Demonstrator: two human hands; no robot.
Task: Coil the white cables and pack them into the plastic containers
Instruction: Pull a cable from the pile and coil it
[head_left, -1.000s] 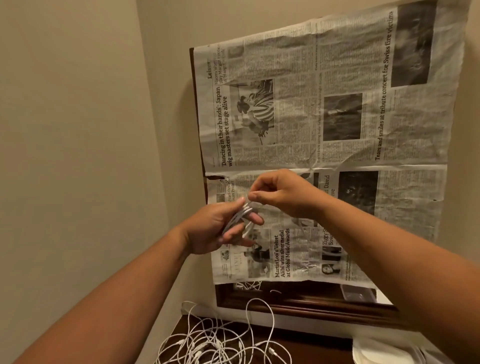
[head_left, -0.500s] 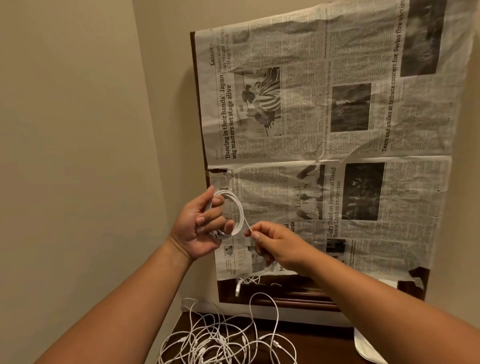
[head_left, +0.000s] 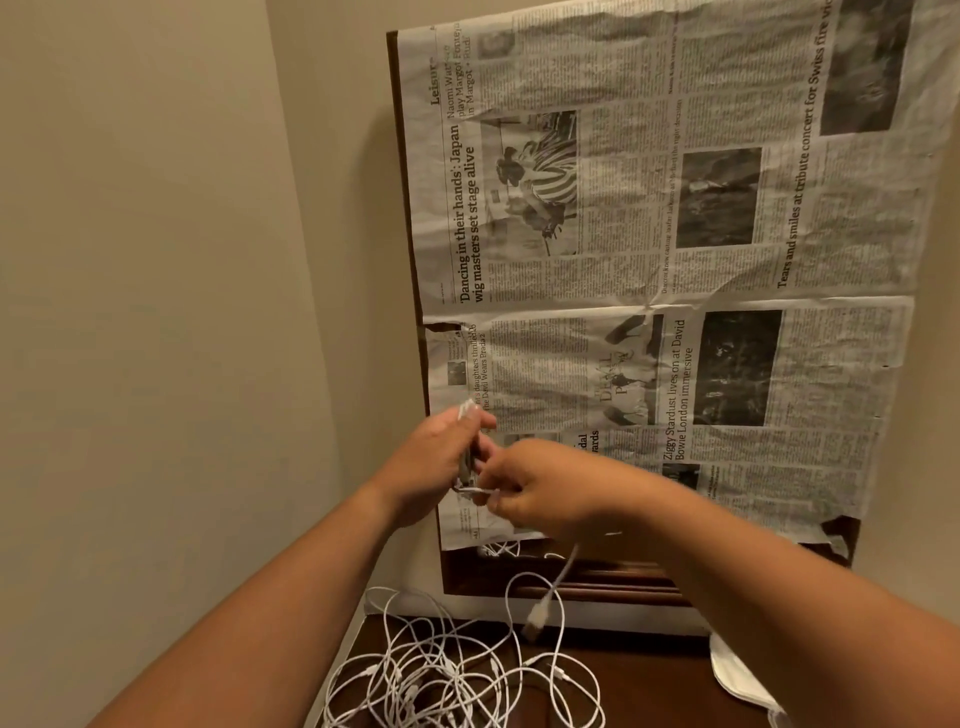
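Cable coil (head_left: 466, 411) held above the loose pile (head_left: 457, 675).
Your left hand (head_left: 436, 467) grips the coil; your right hand (head_left: 550, 493) pinches its trailing strand just beside.

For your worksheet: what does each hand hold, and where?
Left hand grips the coiled white cable across its loops; right hand pinches its lower strand.

Newspaper sheets (head_left: 675, 260) cover a dark wooden frame (head_left: 623, 582) against the beige wall (head_left: 156, 260).
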